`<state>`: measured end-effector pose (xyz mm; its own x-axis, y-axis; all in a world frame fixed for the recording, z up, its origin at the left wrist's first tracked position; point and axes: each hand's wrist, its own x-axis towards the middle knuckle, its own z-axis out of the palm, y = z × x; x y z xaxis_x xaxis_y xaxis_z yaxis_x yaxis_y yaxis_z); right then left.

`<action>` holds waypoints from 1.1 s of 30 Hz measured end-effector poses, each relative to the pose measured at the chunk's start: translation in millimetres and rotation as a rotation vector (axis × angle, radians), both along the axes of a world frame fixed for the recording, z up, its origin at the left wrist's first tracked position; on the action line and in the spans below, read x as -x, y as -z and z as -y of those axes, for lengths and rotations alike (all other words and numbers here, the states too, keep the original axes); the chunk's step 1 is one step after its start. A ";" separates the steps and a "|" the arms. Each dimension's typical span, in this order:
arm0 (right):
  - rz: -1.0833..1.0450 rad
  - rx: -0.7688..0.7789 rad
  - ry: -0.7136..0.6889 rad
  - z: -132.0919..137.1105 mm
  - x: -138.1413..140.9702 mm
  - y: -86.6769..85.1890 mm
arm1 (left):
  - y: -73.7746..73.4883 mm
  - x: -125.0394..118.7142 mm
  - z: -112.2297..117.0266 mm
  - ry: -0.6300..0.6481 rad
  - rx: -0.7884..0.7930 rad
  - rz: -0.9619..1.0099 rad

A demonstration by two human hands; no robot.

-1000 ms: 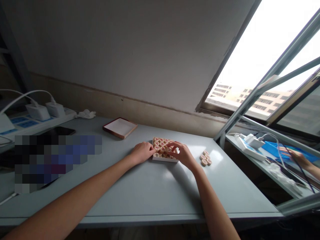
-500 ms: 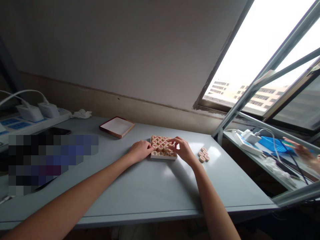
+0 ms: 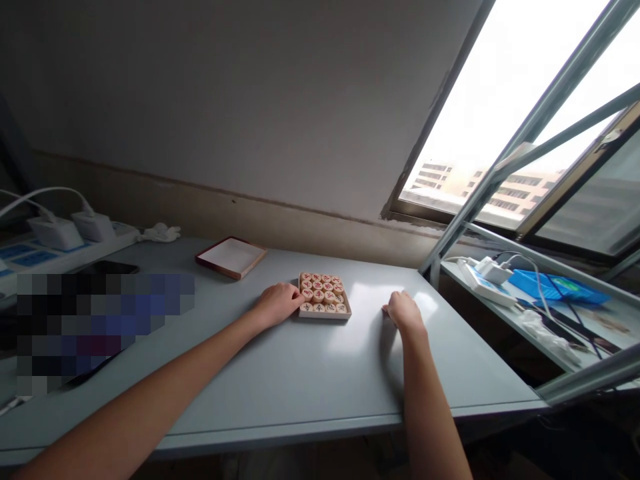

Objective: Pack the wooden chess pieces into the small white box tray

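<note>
A shallow wooden tray [image 3: 324, 314] of round wooden game pieces [image 3: 321, 292] with red and dark marks lies on the grey table [image 3: 310, 380]. My left hand [image 3: 278, 303] rests at the tray's left edge, fingers curled against it. My right hand [image 3: 404, 311] is to the right of the tray, palm down with fingers curled over the spot where a small pile of loose pieces lay. That pile is hidden under the hand.
The tray's empty lid [image 3: 231, 257] lies behind and to the left. A dark phone [image 3: 106, 268] and a power strip with white chargers [image 3: 60, 232] are at far left. An open window frame and a side shelf with cables [image 3: 493, 283] stand at right.
My right hand left the tray and moved right onto the loose pile of pieces. My left hand stayed at the tray's edge. The other person's hand at far right is gone from view.
</note>
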<state>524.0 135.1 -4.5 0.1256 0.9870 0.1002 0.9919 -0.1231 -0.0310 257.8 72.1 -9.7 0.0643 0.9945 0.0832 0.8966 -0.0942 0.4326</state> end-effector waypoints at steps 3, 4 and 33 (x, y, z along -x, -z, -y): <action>-0.012 -0.007 -0.071 0.5 2.2 0.6 | 1.2 0.3 -0.7 -0.005 0.007 -0.006; -0.010 -0.003 -0.080 1.2 1.9 -0.4 | 2.0 0.5 -1.2 -0.007 0.010 -0.010; -0.646 -0.055 -0.764 18.9 39.2 -23.7 | 5.1 1.5 -3.7 0.012 -0.010 -0.015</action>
<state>484.8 116.3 19.2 -0.4940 0.8214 0.2850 0.5948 0.5583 -0.5784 256.3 75.7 -14.9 0.0779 0.9927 0.0920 0.9017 -0.1095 0.4182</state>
